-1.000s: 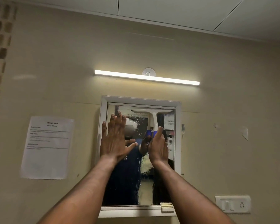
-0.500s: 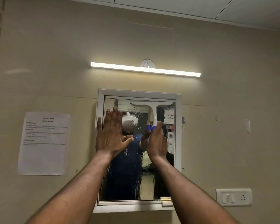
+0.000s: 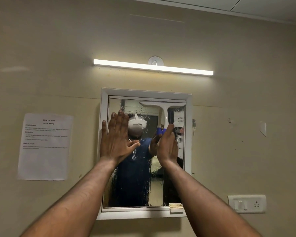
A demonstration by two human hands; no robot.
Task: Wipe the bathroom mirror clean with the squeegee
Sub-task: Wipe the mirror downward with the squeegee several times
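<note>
A white-framed bathroom mirror (image 3: 188, 151) hangs on the beige wall, its glass wet with drops and streaks. My right hand (image 3: 167, 147) grips the blue-and-white handle of a white squeegee (image 3: 163, 111). The blade lies flat along the top right edge of the glass. My left hand (image 3: 116, 141) is spread flat, fingers up, against the mirror's left side and frame. The reflection shows a person in a dark blue shirt.
A lit tube light (image 3: 152, 67) runs above the mirror. A printed paper sheet (image 3: 45, 146) is stuck to the wall on the left. A white switch-and-socket plate (image 3: 247, 204) sits at lower right. A small latch (image 3: 176, 207) is at the mirror's bottom right corner.
My right hand has pushed the squeegee up, so the blade now reaches the top edge of the glass. The left hand stays flat on the mirror's left side. The camera tilted upward.
</note>
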